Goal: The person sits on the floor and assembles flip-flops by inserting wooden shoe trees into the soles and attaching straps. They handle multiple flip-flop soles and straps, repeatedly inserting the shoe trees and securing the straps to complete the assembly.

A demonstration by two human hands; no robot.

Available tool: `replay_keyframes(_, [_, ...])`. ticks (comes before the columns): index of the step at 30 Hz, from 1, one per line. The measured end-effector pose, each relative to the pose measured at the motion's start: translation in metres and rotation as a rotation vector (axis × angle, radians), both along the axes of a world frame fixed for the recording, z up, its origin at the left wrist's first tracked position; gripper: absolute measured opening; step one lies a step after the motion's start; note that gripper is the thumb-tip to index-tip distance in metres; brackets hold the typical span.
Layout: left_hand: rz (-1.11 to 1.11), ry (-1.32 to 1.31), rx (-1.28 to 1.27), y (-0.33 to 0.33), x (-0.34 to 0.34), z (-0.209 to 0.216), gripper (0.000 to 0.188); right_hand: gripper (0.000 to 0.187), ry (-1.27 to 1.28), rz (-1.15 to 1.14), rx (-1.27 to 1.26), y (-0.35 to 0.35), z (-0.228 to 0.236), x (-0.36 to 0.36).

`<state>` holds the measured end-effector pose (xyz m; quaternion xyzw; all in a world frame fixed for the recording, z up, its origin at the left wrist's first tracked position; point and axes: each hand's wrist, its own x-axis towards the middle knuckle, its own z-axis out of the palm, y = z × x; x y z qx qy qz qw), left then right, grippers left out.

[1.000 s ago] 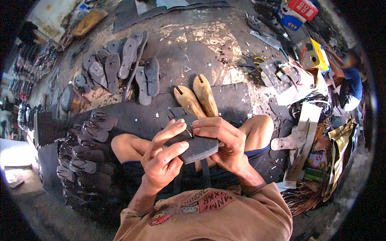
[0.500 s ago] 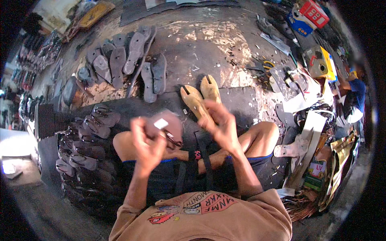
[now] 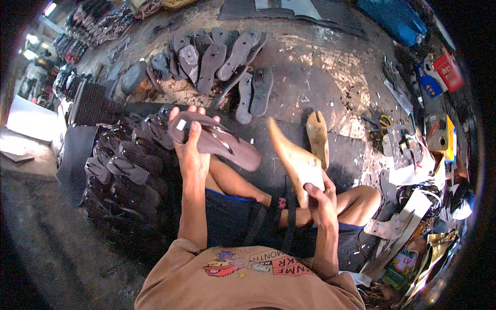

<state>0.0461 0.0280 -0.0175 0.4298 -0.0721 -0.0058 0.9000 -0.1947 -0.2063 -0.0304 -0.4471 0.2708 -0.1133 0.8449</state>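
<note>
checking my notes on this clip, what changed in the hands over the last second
A second ago both hands worked one dark sandal together over the lap. Now they have parted: the left hand alone holds the dark sandal, carried out to the left, and the right hand has taken hold of a wooden shoe last and raised it. A second wooden last stays on the floor, as do the piled soles.

Open floor (image 3: 330,67) lies ahead of the raised sandal (image 3: 217,139) and the wooden last (image 3: 294,157). A gap separates the two, above the knees. To the left, stacked sandals (image 3: 124,165) block passage; ahead-left, a heap of soles (image 3: 217,57). A second last (image 3: 316,137) stands just beyond. Tools and scraps (image 3: 413,144) crowd the right.
</note>
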Motion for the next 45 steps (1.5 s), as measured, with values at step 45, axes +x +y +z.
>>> replay_keyframes(45, [-0.464,0.503,0.047,-0.054,-0.100,-0.026,0.061,0.061,-0.223,-0.032,-1.106,0.084,-0.019,0.020])
